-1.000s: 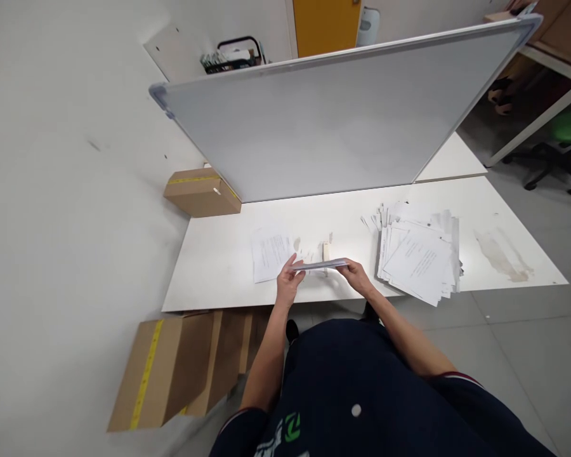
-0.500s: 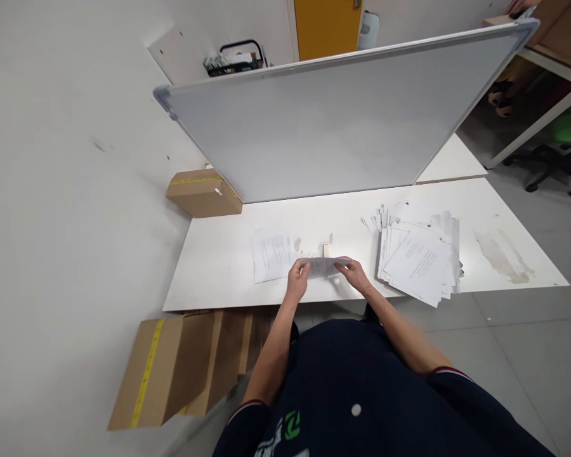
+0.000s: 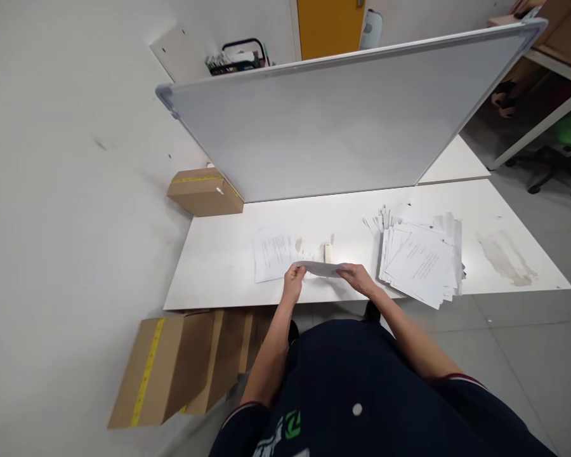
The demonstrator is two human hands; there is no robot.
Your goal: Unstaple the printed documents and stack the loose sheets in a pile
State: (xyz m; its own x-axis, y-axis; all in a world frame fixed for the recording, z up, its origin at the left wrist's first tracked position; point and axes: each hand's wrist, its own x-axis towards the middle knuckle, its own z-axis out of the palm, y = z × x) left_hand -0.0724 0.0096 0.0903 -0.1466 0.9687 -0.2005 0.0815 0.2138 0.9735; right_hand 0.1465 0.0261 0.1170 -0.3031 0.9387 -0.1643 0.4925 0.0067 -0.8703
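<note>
Between my two hands a sheet of paper (image 3: pixel 320 269) is held up over the front of the white table, seen nearly edge-on. My left hand (image 3: pixel 294 279) pinches its left end. At the other end my right hand (image 3: pixel 356 278) has its fingers closed on the paper. Just beyond the sheet lies a small cream-coloured block-like object (image 3: pixel 327 252), partly covered by it. Printed pages (image 3: pixel 273 257) lie flat on the table to the left of my hands. To the right sits a messy stack of printed papers (image 3: pixel 421 263), some overhanging the front edge.
A large whiteboard (image 3: pixel 314 133) stands across the back of the white table (image 3: pixel 209 279). One cardboard box (image 3: pixel 204 193) is at the table's back left corner, and more cardboard boxes (image 3: pixel 143 374) stand below on the left. A wheeled chair (image 3: pixel 559 165) is at far right.
The held paper has tilted, so less of its printed face shows. My hands have spread slightly apart and come a little closer to me; both still grip it.
</note>
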